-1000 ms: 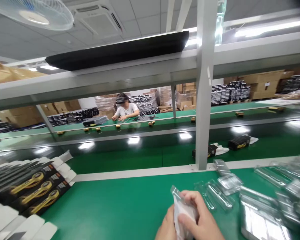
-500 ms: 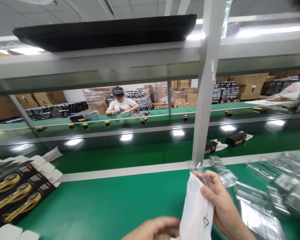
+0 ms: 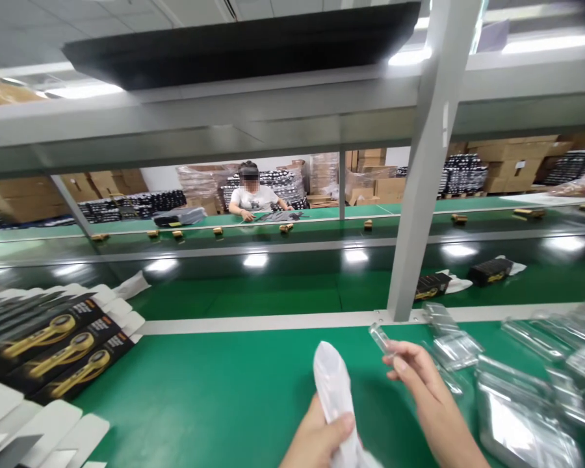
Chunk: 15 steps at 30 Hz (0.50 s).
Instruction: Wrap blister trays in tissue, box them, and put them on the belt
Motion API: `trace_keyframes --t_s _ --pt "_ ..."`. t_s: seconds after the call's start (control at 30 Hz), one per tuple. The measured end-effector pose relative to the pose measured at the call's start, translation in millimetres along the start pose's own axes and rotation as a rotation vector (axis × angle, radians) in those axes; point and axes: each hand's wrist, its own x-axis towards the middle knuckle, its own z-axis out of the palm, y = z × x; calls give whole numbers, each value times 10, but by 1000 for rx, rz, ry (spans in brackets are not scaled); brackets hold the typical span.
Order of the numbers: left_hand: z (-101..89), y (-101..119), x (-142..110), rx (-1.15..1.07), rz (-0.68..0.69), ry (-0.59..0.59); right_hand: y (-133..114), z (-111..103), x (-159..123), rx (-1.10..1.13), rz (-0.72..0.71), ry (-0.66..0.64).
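The left hand (image 3: 316,439) grips a white bag (image 3: 332,383) low over the green table (image 3: 224,390). The right hand (image 3: 422,383) pinches a clear plastic piece (image 3: 381,338) just beside the bag. Hold the bag's mouth wide and keep the piece straight. Half a second ago, the right hand held the bag's top; now it has let go.

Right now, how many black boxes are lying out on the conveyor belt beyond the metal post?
2. One black cardboard box with gold print lies just right of the grey metal post; the other black box lies further right. More may be hidden outside the frame.
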Motion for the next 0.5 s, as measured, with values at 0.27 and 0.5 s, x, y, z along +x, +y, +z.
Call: trace_keyframes --t_s 0.27,0.5 --pt "51 -14 102 78 214 176 33 357 -351 -542 -279 -224" --pt "-39 -110 -8 267 177 141 52 467 -443 -865 -584 -43"
